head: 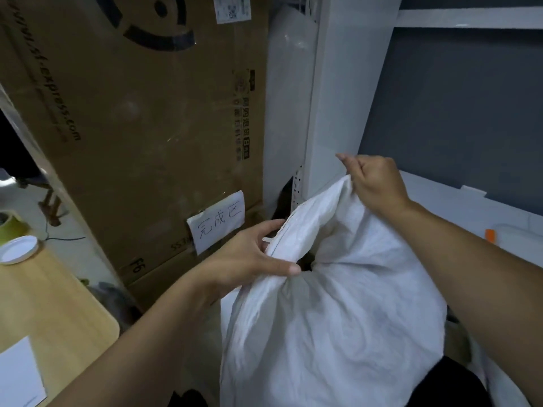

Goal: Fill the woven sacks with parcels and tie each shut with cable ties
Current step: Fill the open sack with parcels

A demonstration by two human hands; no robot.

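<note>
White woven plastic makes up the one sack (338, 312) in view, bulging and creased, filling the frame from the centre to 6 o'clock. Its neck is gathered to a narrow dark opening. Two hands work it: the left hand (249, 259) grips the bunched neck, thumb pressed across the folds, with a thin white strip, perhaps a cable tie (269, 240), at its fingers; the right hand (376, 183) pinches the sack's top edge at 2 o'clock and lifts it. One large cardboard box (141, 127) stands at 10 o'clock, printed "sf-express.com", bearing one handwritten paper label (219, 222) reading "完成区". One wooden table (44, 304) lies at 8 o'clock.
</note>
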